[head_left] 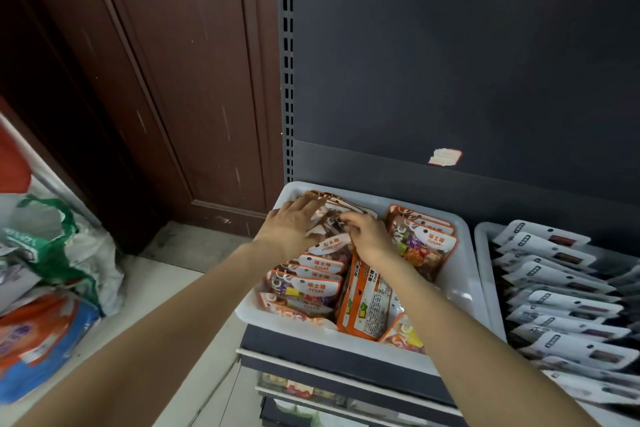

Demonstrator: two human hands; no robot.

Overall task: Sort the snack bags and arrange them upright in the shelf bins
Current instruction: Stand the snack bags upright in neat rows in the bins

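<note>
Room: a dark grey shelf back panel (450, 62) with a slotted upright, standing beside a brown wooden door (156, 80); pale floor below, with plastic sacks (52, 253) heaped at the far left.

Surface: a shelf carrying two white bins side by side, with more stock faintly visible on a lower shelf.

Left bin (460, 274): holds orange and white snack bags (424, 243) marked "SUGAR". Some stand in rows at the front left and back right. One bag (367, 302) lies flat in the middle with its printed back showing.

Right bin (483, 253): filled with overlapping rows of black and white bags (561, 305), all leaning the same way.

Left hand (294, 222): reaches into the back left corner of the left bin, fingers fairly straight, pressing against a stack of brownish bags (332, 236) labelled "STONE CANDY".

Right hand (367, 232): just beside the left, fingers curled into the tops of the same stack. It seems to be pinching a bag edge, though the fingertips are partly hidden.

Handling: the bags look light, soft and glossy, so likely slippery and prone to slumping. The stiffer sealed top edge is probably the best place to hold.

Progress: sorting seems underway; the flat bag has not yet been stood upright.
</note>
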